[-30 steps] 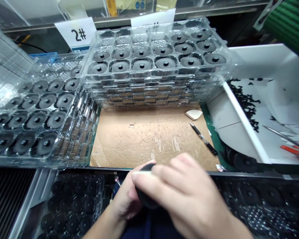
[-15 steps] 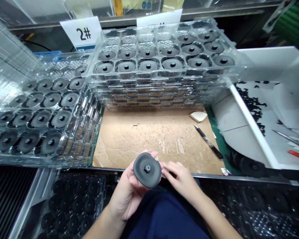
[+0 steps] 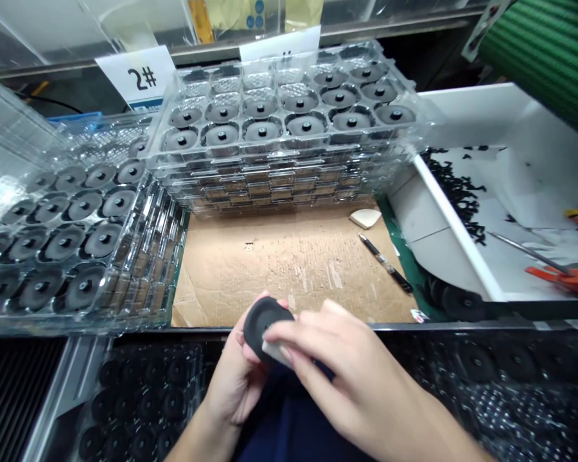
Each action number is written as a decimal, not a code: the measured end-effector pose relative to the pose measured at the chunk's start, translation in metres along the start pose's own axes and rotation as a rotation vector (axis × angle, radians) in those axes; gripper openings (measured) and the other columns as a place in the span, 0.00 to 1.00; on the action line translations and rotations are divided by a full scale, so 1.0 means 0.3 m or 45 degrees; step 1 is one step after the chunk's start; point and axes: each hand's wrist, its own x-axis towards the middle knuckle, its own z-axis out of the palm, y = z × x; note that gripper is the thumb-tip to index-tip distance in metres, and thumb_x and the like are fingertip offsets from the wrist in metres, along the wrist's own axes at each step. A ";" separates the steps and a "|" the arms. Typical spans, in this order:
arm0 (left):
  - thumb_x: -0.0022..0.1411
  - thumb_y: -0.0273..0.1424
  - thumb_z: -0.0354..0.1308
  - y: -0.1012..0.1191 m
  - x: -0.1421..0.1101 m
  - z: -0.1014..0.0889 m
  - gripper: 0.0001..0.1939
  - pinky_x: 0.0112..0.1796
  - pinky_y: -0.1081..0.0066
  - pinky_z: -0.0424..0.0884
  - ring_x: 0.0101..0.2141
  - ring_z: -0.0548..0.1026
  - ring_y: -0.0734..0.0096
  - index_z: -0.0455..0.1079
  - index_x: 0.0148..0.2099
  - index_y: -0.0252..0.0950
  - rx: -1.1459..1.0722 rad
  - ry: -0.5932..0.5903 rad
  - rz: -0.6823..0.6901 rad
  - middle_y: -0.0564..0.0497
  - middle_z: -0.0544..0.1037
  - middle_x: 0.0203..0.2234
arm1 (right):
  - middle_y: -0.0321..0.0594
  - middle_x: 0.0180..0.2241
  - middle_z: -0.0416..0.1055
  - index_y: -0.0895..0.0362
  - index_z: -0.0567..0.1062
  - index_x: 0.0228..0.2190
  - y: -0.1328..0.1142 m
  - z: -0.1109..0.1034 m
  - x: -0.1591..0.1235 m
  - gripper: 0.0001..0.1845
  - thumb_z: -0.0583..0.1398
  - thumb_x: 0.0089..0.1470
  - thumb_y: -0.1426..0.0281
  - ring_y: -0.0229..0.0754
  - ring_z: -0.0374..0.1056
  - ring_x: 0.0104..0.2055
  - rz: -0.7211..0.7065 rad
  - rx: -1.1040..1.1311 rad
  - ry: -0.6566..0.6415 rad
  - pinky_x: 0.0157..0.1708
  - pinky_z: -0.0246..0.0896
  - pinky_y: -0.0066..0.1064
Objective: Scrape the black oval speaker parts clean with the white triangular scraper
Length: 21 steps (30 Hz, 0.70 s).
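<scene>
My left hand [image 3: 238, 378] is closed around the edge of a round black rubber-like disc [image 3: 255, 324], tilted toward me over the near edge of the bench. Pinched in the fingers of my right hand [image 3: 337, 359] is a small whitish pad [image 3: 275, 353], pressed against the disc's face. Those fingers cover the disc's raised centre and its right side. A similar white wedge-shaped pad [image 3: 365, 218] lies on the cardboard sheet [image 3: 270, 269] beyond my hands, with a black pen [image 3: 386, 264] near it.
Stacked clear trays [image 3: 264, 151] of black discs stand at the back, and more trays [image 3: 108, 269] at the left. On the right, a white bin [image 3: 455, 228] holds small black pieces and orange-handled scissors or pliers [image 3: 563, 276]. A green ribbed sleeve-like object [image 3: 549, 58] hangs upper right.
My right hand has moved from beside the disc to over its face, bringing the whitish pad onto it. The disc has tilted in my left hand. The camera view has shifted right.
</scene>
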 end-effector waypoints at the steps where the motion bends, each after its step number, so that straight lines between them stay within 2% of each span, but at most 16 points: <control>1: 0.44 0.34 0.68 -0.004 0.001 0.001 0.25 0.48 0.70 0.67 0.46 0.73 0.63 0.72 0.47 0.42 0.011 -0.008 -0.027 0.50 0.78 0.42 | 0.39 0.31 0.74 0.59 0.73 0.40 0.003 0.005 0.006 0.13 0.51 0.58 0.77 0.38 0.66 0.30 -0.004 -0.048 0.100 0.31 0.55 0.32; 3: 0.46 0.34 0.67 -0.008 0.003 0.001 0.25 0.50 0.67 0.66 0.47 0.73 0.62 0.71 0.49 0.41 0.025 -0.040 -0.092 0.49 0.79 0.41 | 0.43 0.31 0.73 0.63 0.71 0.43 0.009 0.012 0.010 0.14 0.50 0.58 0.76 0.40 0.65 0.30 -0.086 -0.093 0.294 0.32 0.54 0.34; 4: 0.45 0.35 0.68 -0.007 0.003 -0.001 0.26 0.51 0.67 0.65 0.46 0.73 0.62 0.71 0.49 0.41 0.021 -0.062 -0.108 0.48 0.79 0.41 | 0.43 0.31 0.73 0.63 0.71 0.44 0.012 0.010 0.005 0.14 0.50 0.58 0.77 0.40 0.65 0.30 -0.144 -0.067 0.313 0.32 0.54 0.34; 6: 0.41 0.35 0.70 0.000 0.004 -0.009 0.28 0.49 0.70 0.67 0.44 0.75 0.64 0.72 0.48 0.42 -0.007 -0.099 -0.093 0.49 0.79 0.41 | 0.40 0.32 0.73 0.61 0.71 0.43 0.017 -0.010 -0.017 0.13 0.51 0.58 0.78 0.38 0.65 0.31 -0.206 0.023 0.170 0.33 0.55 0.32; 8: 0.36 0.36 0.71 0.008 0.006 -0.017 0.30 0.45 0.74 0.69 0.42 0.76 0.68 0.73 0.46 0.42 -0.030 -0.129 -0.085 0.50 0.80 0.41 | 0.35 0.30 0.73 0.58 0.71 0.40 0.023 -0.044 -0.046 0.12 0.52 0.57 0.79 0.35 0.65 0.29 -0.135 0.040 0.012 0.32 0.54 0.30; 9: 0.35 0.37 0.71 0.010 0.006 -0.018 0.29 0.43 0.76 0.69 0.41 0.76 0.69 0.74 0.45 0.42 -0.039 -0.135 -0.096 0.50 0.80 0.41 | 0.34 0.29 0.72 0.58 0.72 0.39 0.025 -0.061 -0.058 0.12 0.52 0.57 0.79 0.35 0.63 0.27 -0.073 -0.002 -0.011 0.30 0.53 0.30; 11: 0.35 0.37 0.72 0.013 0.006 -0.011 0.28 0.43 0.77 0.69 0.41 0.76 0.71 0.75 0.43 0.42 -0.062 -0.151 -0.133 0.51 0.80 0.40 | 0.35 0.25 0.69 0.58 0.73 0.39 0.029 -0.085 -0.067 0.13 0.51 0.56 0.80 0.35 0.59 0.24 0.006 -0.153 0.051 0.27 0.50 0.30; 13: 0.34 0.37 0.72 0.015 0.004 0.005 0.29 0.45 0.76 0.67 0.42 0.76 0.71 0.75 0.43 0.43 -0.069 -0.151 -0.143 0.53 0.80 0.40 | 0.36 0.24 0.68 0.59 0.73 0.40 0.038 -0.090 -0.055 0.15 0.50 0.56 0.80 0.37 0.58 0.23 -0.068 -0.268 0.161 0.27 0.49 0.31; 16: 0.36 0.37 0.71 0.025 -0.006 0.021 0.30 0.44 0.74 0.68 0.40 0.76 0.68 0.74 0.46 0.40 -0.034 -0.187 -0.105 0.52 0.80 0.38 | 0.37 0.28 0.72 0.56 0.74 0.41 0.079 -0.080 -0.022 0.17 0.50 0.57 0.80 0.37 0.62 0.27 -0.161 -0.145 0.241 0.30 0.53 0.31; 17: 0.37 0.38 0.71 0.031 -0.009 0.020 0.30 0.43 0.73 0.69 0.39 0.77 0.67 0.73 0.47 0.40 -0.035 -0.221 -0.097 0.51 0.80 0.39 | 0.37 0.30 0.73 0.54 0.74 0.42 0.100 -0.076 -0.016 0.16 0.51 0.57 0.79 0.37 0.64 0.30 -0.107 -0.064 0.254 0.32 0.55 0.31; 21: 0.41 0.36 0.69 0.050 -0.019 -0.002 0.30 0.44 0.69 0.71 0.44 0.76 0.60 0.70 0.50 0.45 -0.110 -0.318 -0.140 0.49 0.74 0.51 | 0.38 0.37 0.74 0.52 0.74 0.42 0.185 -0.043 -0.061 0.12 0.54 0.59 0.71 0.39 0.69 0.38 0.334 0.114 0.331 0.35 0.63 0.29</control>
